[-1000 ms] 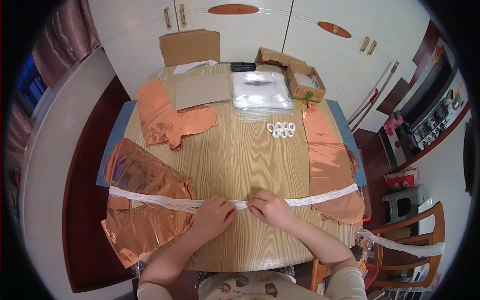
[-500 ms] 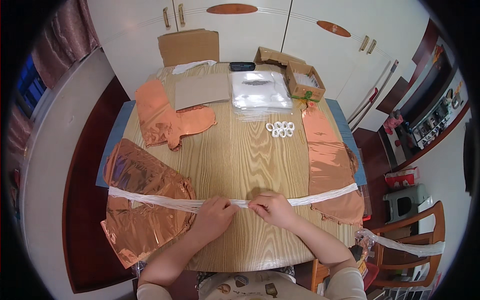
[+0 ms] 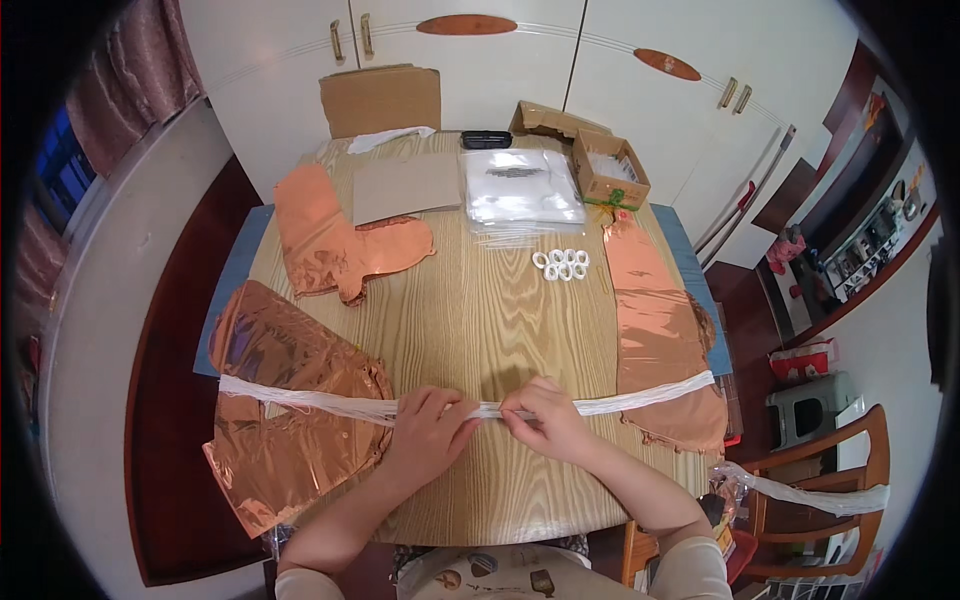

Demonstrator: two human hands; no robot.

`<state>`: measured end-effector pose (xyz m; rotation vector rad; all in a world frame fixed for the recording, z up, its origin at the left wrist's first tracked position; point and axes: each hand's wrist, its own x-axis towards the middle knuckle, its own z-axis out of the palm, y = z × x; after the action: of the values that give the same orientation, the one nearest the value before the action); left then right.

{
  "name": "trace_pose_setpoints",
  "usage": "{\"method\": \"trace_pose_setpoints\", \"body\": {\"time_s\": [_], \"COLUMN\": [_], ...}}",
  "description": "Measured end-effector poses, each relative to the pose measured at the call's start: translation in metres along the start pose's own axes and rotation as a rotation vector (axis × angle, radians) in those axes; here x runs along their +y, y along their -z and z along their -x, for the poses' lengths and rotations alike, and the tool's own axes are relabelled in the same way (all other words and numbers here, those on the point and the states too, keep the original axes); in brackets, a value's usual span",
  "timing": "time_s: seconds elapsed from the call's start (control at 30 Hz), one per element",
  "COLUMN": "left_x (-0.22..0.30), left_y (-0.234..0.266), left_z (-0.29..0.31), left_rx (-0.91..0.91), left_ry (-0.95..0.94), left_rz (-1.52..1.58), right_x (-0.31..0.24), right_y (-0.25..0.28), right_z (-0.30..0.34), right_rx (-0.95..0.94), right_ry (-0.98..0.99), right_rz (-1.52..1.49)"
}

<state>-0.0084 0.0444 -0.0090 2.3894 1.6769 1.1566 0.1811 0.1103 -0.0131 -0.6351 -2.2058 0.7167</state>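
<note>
A long bundle of white strings (image 3: pixel 655 393) stretches across the near part of the table, its two ends lying over copper-coloured foil pieces. My left hand (image 3: pixel 435 425) rests over the bundle near its middle, the fingers closed round the strings. Just to the right, my right hand (image 3: pixel 545 415) pinches the same strings between thumb and fingers. A short length of the bundle shows in the gap between my hands. Under the left end lie shiny foil pieces (image 3: pixel 290 440); beneath the right end is another foil stack (image 3: pixel 655 320).
Farther back lie an L-shaped foil piece (image 3: pixel 325 245), a grey-brown board (image 3: pixel 405 190), a stack of clear plastic bags (image 3: pixel 520 195) and several white rings (image 3: pixel 562 265). An open cardboard box (image 3: pixel 612 190) stands at the back right. A wooden chair (image 3: pixel 870 450) is beyond the right edge.
The gap between my hands is slightly wider, with more string showing. My right hand has shifted a little to the right, still pinching. The whole view has tilted slightly.
</note>
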Motion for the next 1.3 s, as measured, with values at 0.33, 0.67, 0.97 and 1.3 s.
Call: {"method": "trace_pose_setpoints", "body": {"time_s": [0.33,0.67,0.97,1.3], "left_x": [-0.006,0.014,0.022,-0.001], "left_y": [0.013,0.061,0.079,0.072], "left_z": [-0.003,-0.07,-0.09,-0.074], "left_rx": [-0.093,-0.13,0.118,-0.324], "left_ry": [0.051,-0.033,0.408,0.319], "left_rz": [0.407,0.742,1.763,1.131], "right_x": [-0.011,-0.042,-0.019,-0.043], "right_y": [0.007,0.022,0.039,0.039], "right_z": [-0.006,-0.063,-0.063,-0.062], "right_rx": [-0.188,-0.264,-0.239,0.023], "right_ry": [-0.044,0.051,-0.262,-0.229], "right_rz": [-0.094,-0.649,-1.21,-0.323]}}
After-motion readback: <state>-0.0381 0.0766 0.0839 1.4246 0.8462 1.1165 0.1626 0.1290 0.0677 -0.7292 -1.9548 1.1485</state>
